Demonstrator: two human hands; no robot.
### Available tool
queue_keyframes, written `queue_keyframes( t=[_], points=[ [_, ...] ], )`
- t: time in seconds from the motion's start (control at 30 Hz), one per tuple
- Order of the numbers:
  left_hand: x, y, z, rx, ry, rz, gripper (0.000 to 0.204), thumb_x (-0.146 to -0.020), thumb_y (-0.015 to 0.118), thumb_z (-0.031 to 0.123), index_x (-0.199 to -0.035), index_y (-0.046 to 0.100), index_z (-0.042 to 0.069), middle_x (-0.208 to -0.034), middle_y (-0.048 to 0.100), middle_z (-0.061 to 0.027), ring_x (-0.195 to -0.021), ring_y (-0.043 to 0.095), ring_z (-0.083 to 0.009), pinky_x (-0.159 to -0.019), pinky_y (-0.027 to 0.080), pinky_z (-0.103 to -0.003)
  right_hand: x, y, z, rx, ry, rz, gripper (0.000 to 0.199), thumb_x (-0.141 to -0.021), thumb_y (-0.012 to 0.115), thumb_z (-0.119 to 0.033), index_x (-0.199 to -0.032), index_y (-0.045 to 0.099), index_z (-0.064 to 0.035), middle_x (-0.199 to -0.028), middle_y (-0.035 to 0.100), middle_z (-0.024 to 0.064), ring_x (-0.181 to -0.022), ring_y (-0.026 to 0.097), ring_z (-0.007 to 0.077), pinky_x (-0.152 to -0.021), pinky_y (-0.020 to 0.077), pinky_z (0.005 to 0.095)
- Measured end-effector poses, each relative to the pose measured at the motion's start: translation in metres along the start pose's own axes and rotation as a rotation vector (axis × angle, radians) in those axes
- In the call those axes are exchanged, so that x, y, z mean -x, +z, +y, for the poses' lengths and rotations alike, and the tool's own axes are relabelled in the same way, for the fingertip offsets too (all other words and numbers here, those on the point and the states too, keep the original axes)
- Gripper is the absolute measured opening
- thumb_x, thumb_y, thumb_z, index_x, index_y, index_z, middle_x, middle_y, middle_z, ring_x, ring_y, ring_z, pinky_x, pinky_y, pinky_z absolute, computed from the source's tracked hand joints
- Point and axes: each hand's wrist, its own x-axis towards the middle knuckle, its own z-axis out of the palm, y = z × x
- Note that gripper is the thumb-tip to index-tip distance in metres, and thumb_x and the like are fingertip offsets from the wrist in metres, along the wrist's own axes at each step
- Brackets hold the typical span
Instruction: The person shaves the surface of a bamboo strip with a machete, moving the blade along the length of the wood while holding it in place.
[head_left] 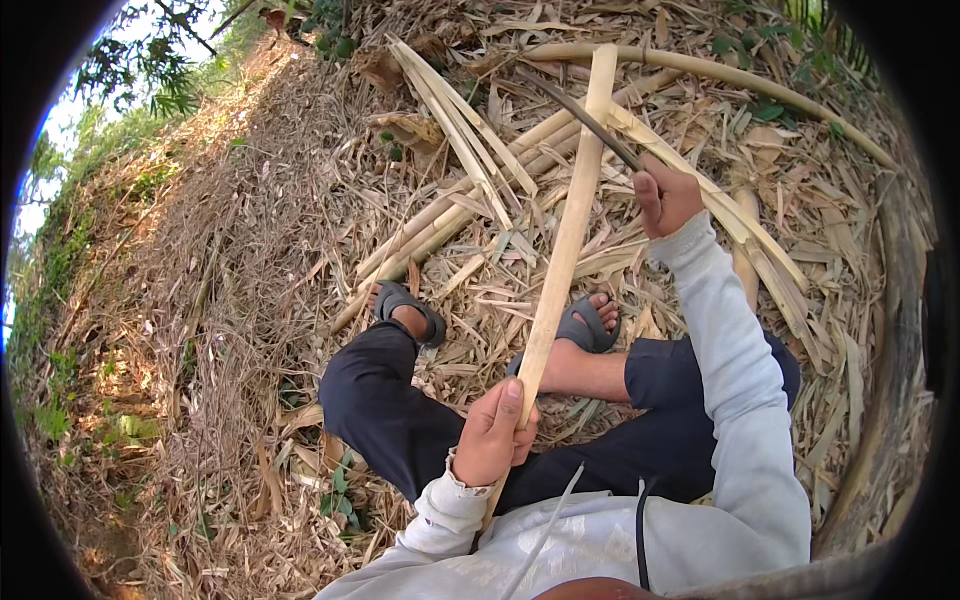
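Observation:
My left hand (494, 432) is wrapped round the lower part of a long, pale bamboo strip (565, 245), thumb lying along it. The strip slants up and away from my lap, its far end beyond my feet. In my right hand (665, 197) is the handle of a knife, mostly hidden by the fingers. Its long dark blade (585, 115) points up and to the left and crosses the strip near the far end. Whether the edge touches the strip, I cannot tell.
Split bamboo strips (465, 125) lie in a bundle ahead, with bamboo poles (420, 235) beneath them. More split pieces (745, 225) rest to the right. A thick log (885, 360) curves along the right side. Dry leaves and shavings cover the ground; a slope with plants rises at left.

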Motion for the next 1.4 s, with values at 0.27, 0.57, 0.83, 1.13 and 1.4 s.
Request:
queue_keyframes(
  t=[0.27, 0.57, 0.83, 1.13, 1.4],
  points=[
    [0.009, -0.011, -0.001, 0.063, -0.005, -0.047, 0.043, -0.103, 0.037, 0.046, -0.086, 0.049, 0.008, -0.054, 0.035, 0.0039, -0.039, 0.028, -0.0046, -0.036, 0.022, -0.022, -0.003, 0.002, -0.017, -0.003, -0.009, 0.048, 0.056, -0.098, 0.041, -0.052, -0.074, 0.049, -0.0018, -0.055, 0.042, 0.0158, -0.048, 0.045, 0.0365, -0.048, 0.0360, 0.0403],
    [0.007, -0.011, -0.008, 0.098, -0.029, -0.047, 0.042, -0.103, 0.036, 0.044, -0.085, 0.047, 0.007, -0.055, 0.034, 0.0036, -0.040, 0.026, -0.0048, -0.036, 0.021, -0.022, 0.012, 0.009, -0.021, -0.016, -0.028, -0.011, 0.056, -0.099, 0.039, -0.051, -0.074, 0.046, -0.0014, -0.055, 0.039, 0.0160, -0.049, 0.044, 0.0367, -0.048, 0.0348, 0.0399],
    [-0.001, -0.017, -0.013, 0.026, 0.002, 0.006, 0.042, -0.104, 0.035, 0.043, -0.086, 0.049, 0.007, -0.054, 0.035, 0.0032, -0.039, 0.028, -0.0055, -0.036, 0.024, -0.022, 0.022, 0.024, -0.032, -0.713, 0.536, -0.158, 0.050, -0.095, 0.054, -0.049, -0.073, 0.056, -0.0040, -0.053, 0.045, -0.0021, -0.042, 0.042, 0.0067, -0.040, 0.0303, 0.0251],
    [-0.011, -0.014, -0.021, -0.208, 0.098, -0.053, 0.049, -0.104, 0.026, 0.044, -0.109, 0.050, 0.002, -0.071, 0.057, -0.0064, -0.051, 0.053, -0.0119, -0.051, 0.048, -0.024, 0.014, 0.015, -0.065, -0.942, 0.807, -0.161, 0.035, -0.088, 0.070, -0.026, -0.071, 0.047, -0.0077, -0.049, 0.040, -0.0019, -0.034, 0.037, 0.0095, -0.032, 0.0312, 0.0268],
    [0.020, -0.053, -0.044, -0.170, -0.160, -0.425, 0.047, -0.104, 0.031, 0.043, -0.107, 0.052, 0.001, -0.065, 0.053, -0.0023, -0.052, 0.051, -0.0101, -0.051, 0.044, -0.024, 0.005, 0.003, -0.058, -1.090, 0.823, -0.041, 0.029, -0.091, 0.066, -0.030, -0.080, 0.056, -0.0044, -0.050, 0.032, -0.0050, -0.035, 0.033, 0.0083, -0.034, 0.0317, 0.0273]
  ],
)
